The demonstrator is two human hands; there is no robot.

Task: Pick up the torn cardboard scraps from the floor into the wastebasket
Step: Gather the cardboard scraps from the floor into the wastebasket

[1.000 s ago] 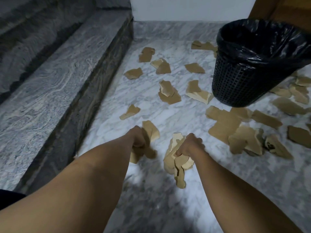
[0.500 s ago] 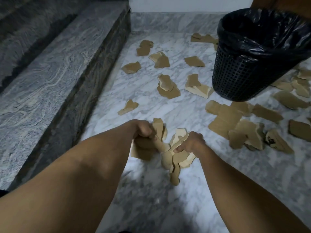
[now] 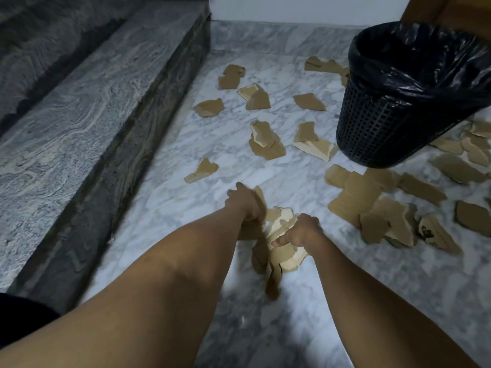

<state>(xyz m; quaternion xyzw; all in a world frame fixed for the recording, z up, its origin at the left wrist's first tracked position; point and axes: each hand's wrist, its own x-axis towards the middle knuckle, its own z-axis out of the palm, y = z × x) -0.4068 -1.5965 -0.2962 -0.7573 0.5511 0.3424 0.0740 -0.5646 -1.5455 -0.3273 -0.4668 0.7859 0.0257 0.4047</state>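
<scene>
Both my hands hold one bunch of torn brown cardboard scraps low over the marble floor, in the middle of the view. My left hand grips the bunch's left side. My right hand is closed on its right side, and several pieces hang down below it. The black mesh wastebasket with a black plastic liner stands at the upper right, well beyond my hands. Several loose scraps lie scattered between my hands and the basket, and a pile of scraps lies at the right.
A grey stone step runs along the left, its dark riser bordering the floor. A white wall closes the far end. More scraps lie behind and to the right of the basket.
My two hands have come together, merging the scraps each held into one bunch. The left hand moved right toward the right hand.
</scene>
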